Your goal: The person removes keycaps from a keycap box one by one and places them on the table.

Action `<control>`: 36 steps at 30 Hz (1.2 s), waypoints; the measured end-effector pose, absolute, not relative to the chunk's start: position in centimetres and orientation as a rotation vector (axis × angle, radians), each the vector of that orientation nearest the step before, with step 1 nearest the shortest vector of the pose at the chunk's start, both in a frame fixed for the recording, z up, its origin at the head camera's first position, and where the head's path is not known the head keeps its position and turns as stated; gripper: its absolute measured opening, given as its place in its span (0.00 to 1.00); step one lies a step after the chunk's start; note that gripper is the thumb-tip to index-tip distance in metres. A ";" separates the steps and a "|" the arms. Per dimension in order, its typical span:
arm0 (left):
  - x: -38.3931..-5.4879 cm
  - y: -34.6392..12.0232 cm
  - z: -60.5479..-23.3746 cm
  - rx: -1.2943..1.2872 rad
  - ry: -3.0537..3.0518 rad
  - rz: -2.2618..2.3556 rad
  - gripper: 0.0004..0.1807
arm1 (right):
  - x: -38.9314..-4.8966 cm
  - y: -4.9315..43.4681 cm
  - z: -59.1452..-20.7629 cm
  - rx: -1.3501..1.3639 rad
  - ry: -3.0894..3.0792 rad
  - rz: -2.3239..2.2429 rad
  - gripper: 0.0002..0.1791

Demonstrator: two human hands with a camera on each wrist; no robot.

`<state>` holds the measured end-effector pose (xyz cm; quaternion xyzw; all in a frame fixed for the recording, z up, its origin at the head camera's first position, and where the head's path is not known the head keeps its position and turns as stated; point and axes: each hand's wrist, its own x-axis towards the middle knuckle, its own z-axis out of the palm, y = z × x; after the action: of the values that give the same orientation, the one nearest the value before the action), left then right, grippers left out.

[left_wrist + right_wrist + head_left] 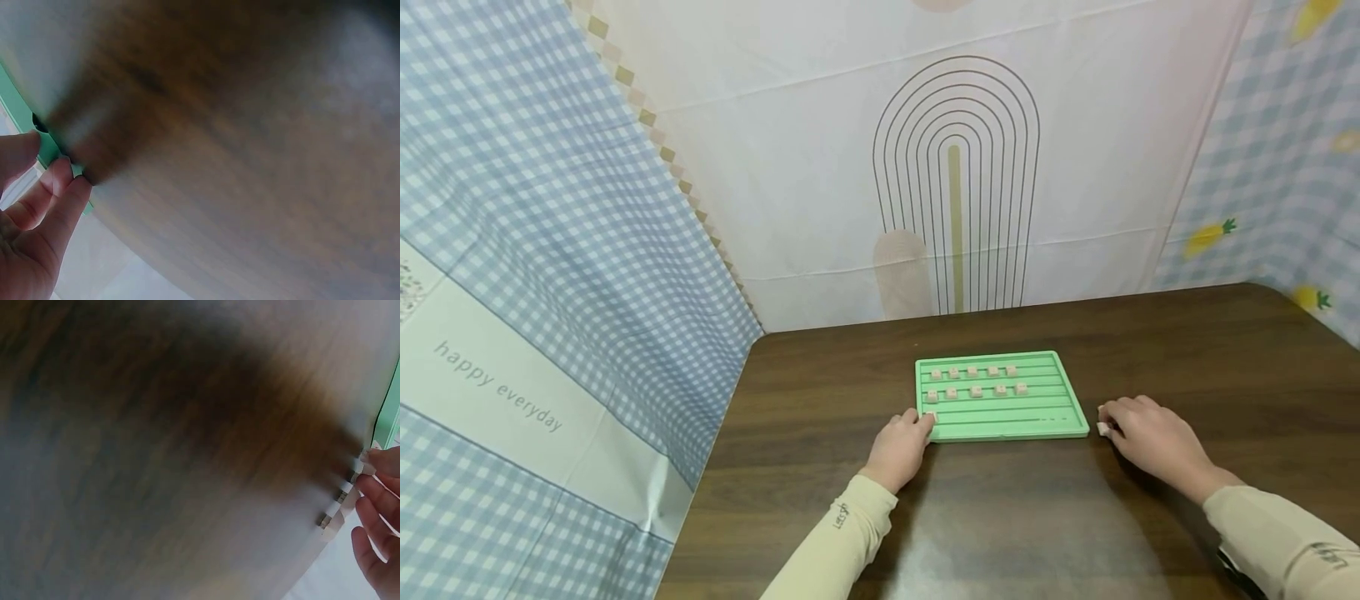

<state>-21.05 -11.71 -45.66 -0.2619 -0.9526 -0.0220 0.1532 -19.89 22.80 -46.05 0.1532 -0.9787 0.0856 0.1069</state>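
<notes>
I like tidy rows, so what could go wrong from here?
The left hand touches the near-left corner of the green tray, so a nudge might shift the lined-up blocks.

The right hand is right among loose blocks on the table, and could knock one away.

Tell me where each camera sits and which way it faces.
Head: on the person's head, facing forward and down at the table and green tray; left hand, right hand and both sleeves show.
Left wrist: on that wrist, facing the left fingers at the tray's edge.
Right wrist: on that wrist, facing the right fingers by small blocks.
Shared: both wrist views include table and tray.
</notes>
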 end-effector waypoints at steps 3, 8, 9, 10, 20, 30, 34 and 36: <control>-21.0 -11.7 -45.7 -0.749 -2.734 -0.066 0.06 | -19.9 22.8 -46.1 0.448 -2.873 0.246 0.07; -21.2 -11.7 -45.9 -0.743 -2.738 -0.062 0.06 | -19.8 22.8 -46.1 0.441 -2.864 0.248 0.08; -21.2 -11.7 -45.9 -0.743 -2.738 -0.061 0.05 | -19.7 22.9 -46.0 0.441 -2.866 0.244 0.09; -21.2 -11.7 -45.9 -0.745 -2.737 -0.061 0.05 | -19.7 22.9 -46.0 0.440 -2.868 0.241 0.09; -21.2 -11.9 -45.8 -0.766 -2.735 -0.091 0.04 | -20.5 21.8 -44.9 0.451 -2.872 0.315 0.08; -21.6 -12.0 -45.9 -0.789 -2.768 -0.195 0.02 | -23.0 15.1 -43.9 0.570 -2.824 0.400 0.10; -21.7 -12.1 -46.1 -0.793 -2.752 -0.198 0.02 | -23.9 11.4 -44.4 0.652 -2.794 0.423 0.10; -21.7 -12.2 -46.2 -0.799 -2.740 -0.180 0.03 | -24.2 9.7 -44.7 0.688 -2.789 0.434 0.10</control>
<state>-21.74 -12.16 -46.17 -0.2766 -0.9487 -0.0622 0.1402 -24.18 9.73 -44.69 0.2352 -0.9533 0.1484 0.1178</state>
